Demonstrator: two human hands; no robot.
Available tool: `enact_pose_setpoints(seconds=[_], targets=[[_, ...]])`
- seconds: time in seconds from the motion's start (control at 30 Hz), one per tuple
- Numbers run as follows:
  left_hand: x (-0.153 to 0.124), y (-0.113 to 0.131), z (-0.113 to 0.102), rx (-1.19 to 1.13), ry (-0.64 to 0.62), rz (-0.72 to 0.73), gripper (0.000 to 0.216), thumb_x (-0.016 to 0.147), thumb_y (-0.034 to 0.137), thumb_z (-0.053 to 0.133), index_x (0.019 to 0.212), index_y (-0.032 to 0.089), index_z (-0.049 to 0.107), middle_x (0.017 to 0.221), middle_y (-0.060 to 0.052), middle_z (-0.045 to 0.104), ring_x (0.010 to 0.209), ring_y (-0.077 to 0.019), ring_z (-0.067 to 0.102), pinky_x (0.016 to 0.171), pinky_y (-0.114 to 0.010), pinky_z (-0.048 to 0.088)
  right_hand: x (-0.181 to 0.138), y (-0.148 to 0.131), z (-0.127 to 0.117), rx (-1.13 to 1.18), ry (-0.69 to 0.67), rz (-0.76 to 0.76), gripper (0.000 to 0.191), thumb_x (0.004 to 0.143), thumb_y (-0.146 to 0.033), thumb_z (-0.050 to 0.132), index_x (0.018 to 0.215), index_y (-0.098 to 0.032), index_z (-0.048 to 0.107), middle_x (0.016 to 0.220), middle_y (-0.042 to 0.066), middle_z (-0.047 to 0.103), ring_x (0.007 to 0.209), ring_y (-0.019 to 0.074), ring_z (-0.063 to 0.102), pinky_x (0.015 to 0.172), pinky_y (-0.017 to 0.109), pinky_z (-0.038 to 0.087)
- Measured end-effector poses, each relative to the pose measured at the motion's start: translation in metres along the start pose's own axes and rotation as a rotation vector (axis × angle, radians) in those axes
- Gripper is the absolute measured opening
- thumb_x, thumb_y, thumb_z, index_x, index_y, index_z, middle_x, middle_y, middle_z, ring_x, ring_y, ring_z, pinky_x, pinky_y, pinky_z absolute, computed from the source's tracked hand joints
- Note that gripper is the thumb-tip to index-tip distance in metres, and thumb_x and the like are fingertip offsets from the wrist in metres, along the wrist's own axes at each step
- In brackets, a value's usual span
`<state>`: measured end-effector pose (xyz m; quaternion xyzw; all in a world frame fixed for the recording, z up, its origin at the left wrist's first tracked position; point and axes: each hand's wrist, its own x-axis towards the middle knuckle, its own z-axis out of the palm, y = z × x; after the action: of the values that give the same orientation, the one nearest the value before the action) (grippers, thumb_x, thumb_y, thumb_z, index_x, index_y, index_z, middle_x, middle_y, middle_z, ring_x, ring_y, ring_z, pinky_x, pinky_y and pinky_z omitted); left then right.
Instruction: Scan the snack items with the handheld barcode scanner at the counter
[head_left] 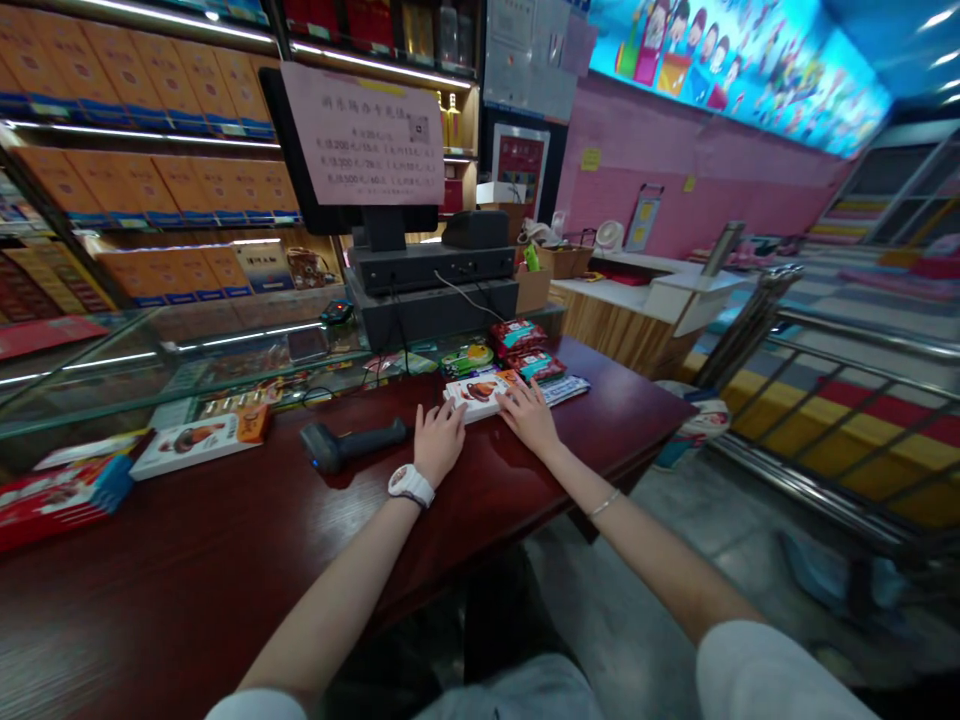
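Nearest the camera, at six o'clock, grey cloth (pixel 517 695), with a pale right sleeve (pixel 772 665) at four o'clock and a pale left sleeve (pixel 259 705) between seven and eight. At the centre of this clock, toward the far edge of the dark red surface (pixel 270 560), a white-and-orange box (pixel 484 392), printed face up, between both hands. Left hand (pixel 437 443) at eight o'clock, fingers slightly parted, tips touching the box's left end; white watch (pixel 410 485) on the wrist. Right hand (pixel 531 417) toward four o'clock, fingers parted over the right end; thin bracelet (pixel 604 503) on the wrist. Whether pinching or only resting on the box, impossible to tell for either hand.

Between eight and nine o'clock, a black scanner (pixel 349 445), lit blue at the head, handle pointing toward the left hand. Farther out at nine, a second box (pixel 199 440) of similar print; beyond, a red-and-blue pack (pixel 67 500). At eleven, just beyond the box, a green pack (pixel 466 358); at one, stacked red packets (pixel 521 345); at three, a blue-and-white packet (pixel 568 390), partly covered. Farther off toward eleven, a black monitor (pixel 274 130) bearing a pink sign (pixel 364 135). At ten, shelved orange cartons (pixel 172 190); at three, well apart, a metal railing (pixel 862 340).
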<state>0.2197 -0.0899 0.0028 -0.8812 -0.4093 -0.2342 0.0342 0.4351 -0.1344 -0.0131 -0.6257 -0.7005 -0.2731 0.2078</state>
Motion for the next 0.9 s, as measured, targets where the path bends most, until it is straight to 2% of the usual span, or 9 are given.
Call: enact_pose_setpoints(seconds=[0.27,0.6,0.9], targets=[[-0.001,0.002,0.001,0.01,0.001,-0.049,0.046,0.091,0.021,0.047,0.136,0.028,0.056,0.146,-0.005,0.054,0.12,-0.0293,0.058,0.117,-0.058,0.03,-0.001,0.008,0.007,0.032,-0.026,0.093,0.027,0.091,-0.017,0.055,0.115,-0.021,0.066,0.116,0.009,0.068,0.113,0.0261,0.058,0.118,0.053,0.028],[0.0,0.001,0.008,-0.01,-0.061,0.002,0.054,0.09,0.022,0.049,0.143,0.021,0.046,0.154,-0.011,0.043,0.131,-0.0295,0.052,0.118,-0.053,0.031,-0.003,0.01,0.01,0.086,-0.046,0.103,0.04,0.09,-0.013,0.047,0.127,-0.018,0.061,0.125,0.011,0.065,0.122,0.0261,0.053,0.119,0.052,0.027],[-0.001,0.002,0.007,-0.003,-0.037,0.014,0.051,0.089,0.021,0.05,0.139,0.021,0.05,0.148,-0.012,0.049,0.133,-0.0285,0.05,0.12,-0.053,0.029,-0.003,0.009,0.009,0.084,-0.062,0.115,0.047,0.085,-0.01,0.047,0.129,-0.016,0.06,0.127,0.011,0.063,0.124,0.026,0.051,0.12,0.05,0.025]])
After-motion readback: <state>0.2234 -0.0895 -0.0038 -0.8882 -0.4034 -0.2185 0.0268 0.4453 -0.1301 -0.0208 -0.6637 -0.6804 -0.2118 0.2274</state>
